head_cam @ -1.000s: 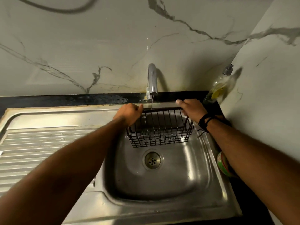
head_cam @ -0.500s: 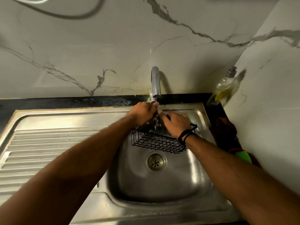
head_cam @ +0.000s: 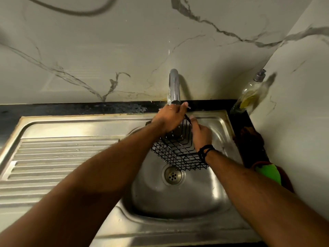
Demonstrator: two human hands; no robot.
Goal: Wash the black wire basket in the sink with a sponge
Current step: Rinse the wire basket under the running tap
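The black wire basket (head_cam: pixel 179 154) stands tilted on end over the steel sink bowl (head_cam: pixel 178 198), its upper end just below the faucet (head_cam: pixel 174 88). My left hand (head_cam: pixel 170 117) grips that upper end right under the spout. My right hand (head_cam: pixel 201 135) holds the basket's right side, thumb up along the rim and fingers hidden behind the wires. A green sponge-like item (head_cam: pixel 268 173) lies on the dark counter at the right; neither hand touches it.
The drain (head_cam: pixel 172 175) sits just in front of the basket. A ribbed draining board (head_cam: pixel 58 157) fills the left. A clear soap pump bottle (head_cam: pixel 249 95) stands in the back right corner, with a dark brown lump (head_cam: pixel 249 136) in front of it. Marble walls close the back and right.
The basket has turned from lying level to standing on end under the spout. My right hand moved from its right end to its side. My left hand rose toward the faucet.
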